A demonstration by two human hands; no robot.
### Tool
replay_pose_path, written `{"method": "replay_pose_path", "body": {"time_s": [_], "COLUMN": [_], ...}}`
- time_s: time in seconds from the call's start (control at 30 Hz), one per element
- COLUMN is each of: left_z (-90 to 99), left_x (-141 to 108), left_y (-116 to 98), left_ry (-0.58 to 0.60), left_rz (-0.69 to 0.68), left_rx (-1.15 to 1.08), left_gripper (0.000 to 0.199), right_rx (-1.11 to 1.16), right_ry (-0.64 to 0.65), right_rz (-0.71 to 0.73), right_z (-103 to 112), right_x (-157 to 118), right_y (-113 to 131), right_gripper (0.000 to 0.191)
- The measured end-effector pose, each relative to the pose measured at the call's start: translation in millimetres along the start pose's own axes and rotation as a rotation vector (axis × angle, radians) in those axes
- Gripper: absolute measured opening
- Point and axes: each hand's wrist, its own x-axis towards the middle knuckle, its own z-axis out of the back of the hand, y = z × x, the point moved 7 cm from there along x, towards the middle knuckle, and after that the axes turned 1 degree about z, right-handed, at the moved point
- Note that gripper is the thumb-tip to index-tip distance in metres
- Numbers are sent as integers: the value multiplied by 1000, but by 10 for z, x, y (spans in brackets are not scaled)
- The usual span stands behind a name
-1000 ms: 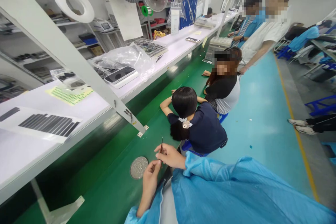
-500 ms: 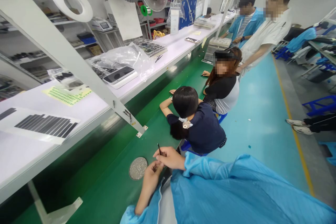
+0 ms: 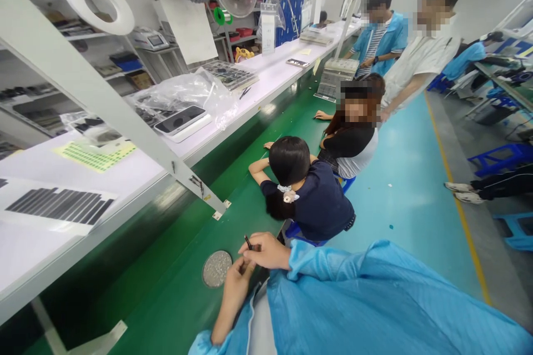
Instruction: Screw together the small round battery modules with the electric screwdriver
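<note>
My right hand (image 3: 266,249) is closed on a thin dark tool (image 3: 249,242), whose end sticks up above the fingers. Just below it, my left hand (image 3: 237,283) has its fingers pinched together, and the fingertips of both hands meet. Whatever the left fingers hold is too small and hidden to name. A round dish (image 3: 217,268) of small silvery pieces lies on the green bench top (image 3: 175,288), beside my left hand.
A raised white shelf (image 3: 145,183) bears black strips (image 3: 60,205), a green-dotted sheet (image 3: 95,153), a phone (image 3: 181,122) and plastic bags. A slanted metal post (image 3: 166,161) meets the bench. Seated people (image 3: 310,194) lean over it ahead; others stand behind.
The view has shifted slightly, so the shelf and people sit further left. The dark tool now leans more to the left in my right hand. My hands remain together.
</note>
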Motion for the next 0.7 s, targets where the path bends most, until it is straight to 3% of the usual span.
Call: {"method": "replay_pose_path", "body": {"time_s": [0.2,0.47,0.7], "left_z": [-2,-49,-60], "left_x": [-40,-75,-113], "left_y": [65,46,80], "left_ry": [5,-22,-40], "left_rz": [-11,9,-2], "left_rx": [-14,-90,-17], "left_gripper": [57,56,52], "right_rx": [-32,-59,-68], "right_ry": [8,-40,-51], "right_rz": [59,59,-13], "right_z": [-31,-12,21], "right_x": [-12,-53,-59], "right_y": [86,-13,-119], "right_gripper": [19,23,24]}}
